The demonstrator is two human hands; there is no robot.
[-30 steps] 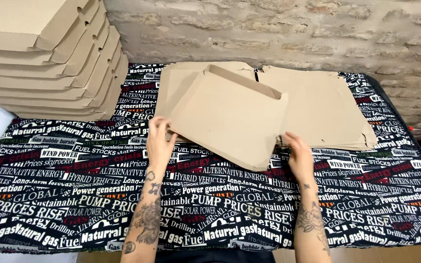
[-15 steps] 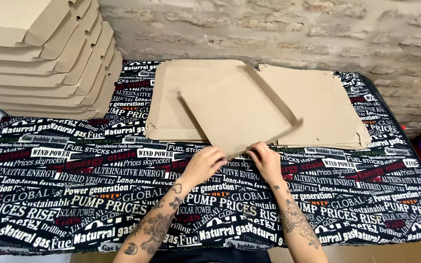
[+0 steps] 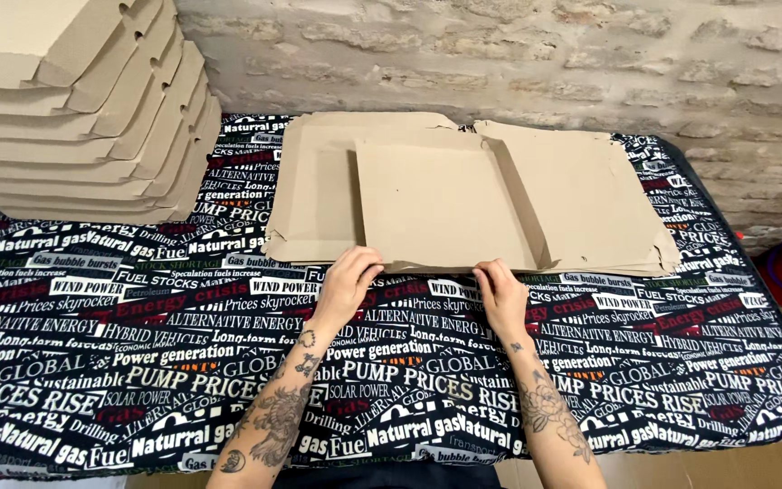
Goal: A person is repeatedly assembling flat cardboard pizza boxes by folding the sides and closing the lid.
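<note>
Cardboard sheet (image 3: 441,204) now flat under both hands.
</note>
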